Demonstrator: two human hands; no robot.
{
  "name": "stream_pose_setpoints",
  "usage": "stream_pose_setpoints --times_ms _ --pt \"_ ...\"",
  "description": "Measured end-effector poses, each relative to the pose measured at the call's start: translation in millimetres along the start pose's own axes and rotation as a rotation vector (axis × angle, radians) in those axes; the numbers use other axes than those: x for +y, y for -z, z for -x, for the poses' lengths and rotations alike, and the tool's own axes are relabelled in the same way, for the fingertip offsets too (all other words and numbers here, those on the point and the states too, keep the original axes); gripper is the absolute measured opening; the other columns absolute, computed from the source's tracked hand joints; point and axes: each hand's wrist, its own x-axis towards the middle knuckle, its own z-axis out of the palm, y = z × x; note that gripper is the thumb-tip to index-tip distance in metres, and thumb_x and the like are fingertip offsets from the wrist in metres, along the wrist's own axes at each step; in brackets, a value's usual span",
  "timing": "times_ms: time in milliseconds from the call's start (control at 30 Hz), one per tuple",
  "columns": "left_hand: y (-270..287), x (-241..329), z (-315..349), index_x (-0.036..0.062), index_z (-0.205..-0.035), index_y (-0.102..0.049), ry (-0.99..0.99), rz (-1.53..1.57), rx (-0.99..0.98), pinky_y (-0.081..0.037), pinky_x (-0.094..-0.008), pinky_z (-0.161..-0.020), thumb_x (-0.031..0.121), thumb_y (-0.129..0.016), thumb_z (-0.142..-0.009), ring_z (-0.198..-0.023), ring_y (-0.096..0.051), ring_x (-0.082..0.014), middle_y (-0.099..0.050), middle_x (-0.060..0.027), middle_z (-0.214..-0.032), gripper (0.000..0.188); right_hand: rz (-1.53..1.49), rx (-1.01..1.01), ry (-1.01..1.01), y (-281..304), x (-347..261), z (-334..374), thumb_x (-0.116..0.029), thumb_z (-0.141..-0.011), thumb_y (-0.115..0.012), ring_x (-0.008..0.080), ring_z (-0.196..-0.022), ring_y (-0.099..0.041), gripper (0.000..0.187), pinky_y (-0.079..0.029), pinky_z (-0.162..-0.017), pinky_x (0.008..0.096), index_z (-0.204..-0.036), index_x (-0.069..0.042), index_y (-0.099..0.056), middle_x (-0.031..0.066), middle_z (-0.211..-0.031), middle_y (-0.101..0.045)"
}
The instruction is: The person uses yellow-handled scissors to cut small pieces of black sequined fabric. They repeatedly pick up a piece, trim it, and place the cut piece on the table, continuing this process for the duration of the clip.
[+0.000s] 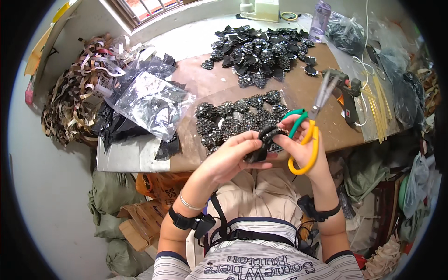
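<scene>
A small black sequined piece, bow-like in shape [267,138], is pinched between the fingers of my left hand [233,151], whose lower fingers stretch out beneath it. My right hand [305,148] steadies the other side of it with thumb and fingers. The same hand carries a pair of scissors [321,99] with one green and one yellow handle loop, blades pointing up and away from the piece. Just behind, several rounded black sequined pieces [233,125] lie in rows on a clear plastic sheet [198,145]. My fingers partly hide the held piece.
Loose black sequined pieces [261,51] form a heap at the back. At left are a clear plastic bag [151,105], black fabric and a mound of ribbon strips [77,93]. On the right lie a glue gun [349,105], yellowish sticks [380,109] and a bottle [320,21].
</scene>
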Motion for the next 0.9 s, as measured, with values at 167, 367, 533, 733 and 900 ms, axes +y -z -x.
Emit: stream_pose_setpoints --times_ms 167,367,533,733,900 --pt "8 -16 8 0.0036 -0.119 -0.053 -0.228 -0.142 0.317 -0.053 -0.0352 -0.088 0.016 -0.043 -0.100 -0.109 -0.060 -0.0179 -0.060 -0.0066 -0.114 0.024 0.264 0.082 0.052 -29 7 -7 -0.002 -0.075 -0.077 0.0079 -0.066 -0.055 0.019 -0.047 -0.061 0.0236 -0.085 0.000 -0.061 0.0023 -0.075 -0.062" --pt "33 -19 19 0.0064 -0.111 -0.054 -0.366 -0.133 0.395 -0.051 -0.0304 -0.078 0.022 -0.044 -0.100 -0.089 -0.059 -0.0133 -0.059 -0.0040 -0.102 0.021 0.219 0.050 0.129 -49 9 -3 0.001 -0.079 -0.073 0.0079 -0.064 -0.059 0.015 -0.047 -0.057 0.0227 -0.085 -0.001 -0.060 0.0008 -0.072 -0.061" --pt "49 -4 37 0.0026 -0.124 -0.050 -0.443 0.236 0.356 -0.056 -0.0316 -0.079 0.022 -0.043 -0.102 -0.101 -0.063 -0.0226 -0.062 -0.0095 -0.110 0.031 0.223 0.061 0.048 -30 -2 -15 -0.006 -0.082 -0.071 0.0110 -0.057 -0.061 0.014 -0.049 -0.050 0.0232 -0.087 0.000 -0.059 0.0040 -0.070 -0.061" --pt "39 -12 55 -0.0009 -0.134 -0.044 -0.443 0.043 0.230 -0.056 -0.0281 -0.078 0.015 -0.046 -0.100 -0.100 -0.065 -0.0235 -0.060 -0.0158 -0.121 0.037 0.675 0.058 0.101 -13 3 -12 -0.010 -0.087 -0.069 0.0067 -0.064 -0.056 0.015 -0.046 -0.058 0.0224 -0.091 0.002 -0.061 0.0031 -0.071 -0.061" --pt "30 -26 58 -0.0029 -0.138 -0.041 -0.468 -0.067 0.321 -0.057 -0.0289 -0.078 0.017 -0.046 -0.101 -0.098 -0.066 -0.0207 -0.061 -0.0147 -0.121 0.042 0.555 -0.381 -0.015 -35 -35 26 -0.006 -0.081 -0.072 0.0041 -0.069 -0.052 0.023 -0.044 -0.062 0.0210 -0.102 0.000 -0.066 0.0000 -0.078 -0.059"
